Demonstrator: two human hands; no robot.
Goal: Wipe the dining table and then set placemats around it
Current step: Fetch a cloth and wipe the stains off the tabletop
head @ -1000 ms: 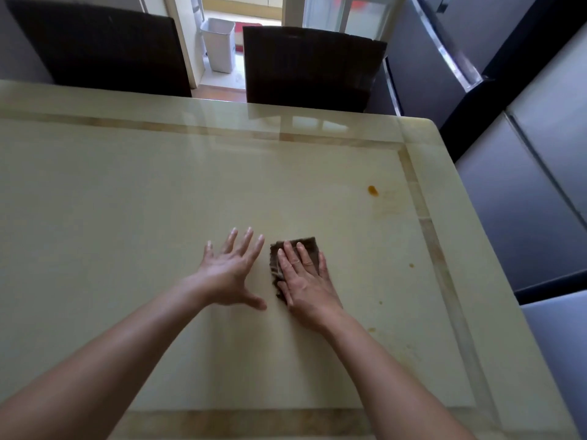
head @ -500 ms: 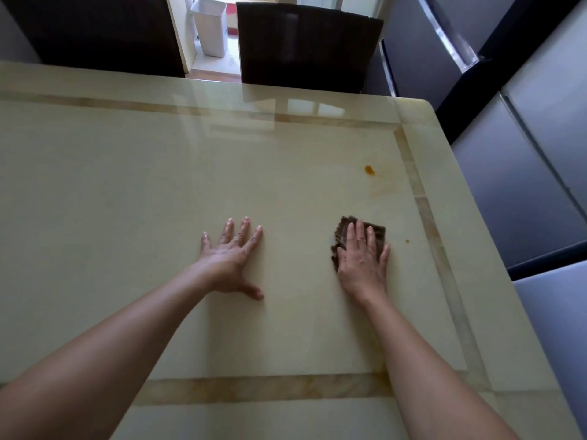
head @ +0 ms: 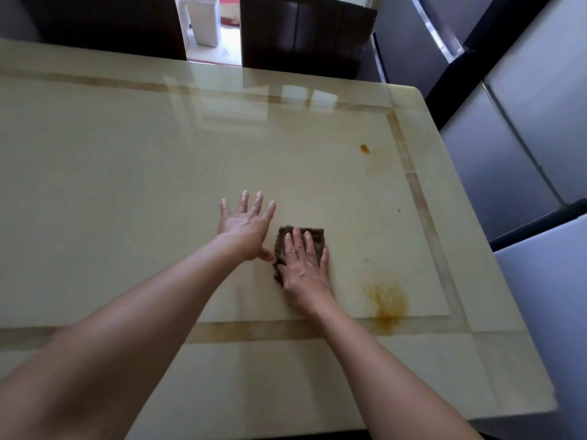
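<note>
A white bin (head: 205, 19) shows between two dark chairs (head: 305, 36).

Home dining room: table (head: 127, 185), chairs (head: 305, 36), fridge (head: 524, 128).

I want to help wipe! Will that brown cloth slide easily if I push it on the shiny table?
Probably: the glossy cream table reflects light, so looks smooth. The folded brown cloth has rumpled edges, so likely floppy; it may bunch unless pressed flat.

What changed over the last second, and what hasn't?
The right hand, flat on the brown cloth, swept it right, then back left, next to the left hand. Nothing was gripped or released. The left hand stays flat on the table; the orange spot remains.
</note>
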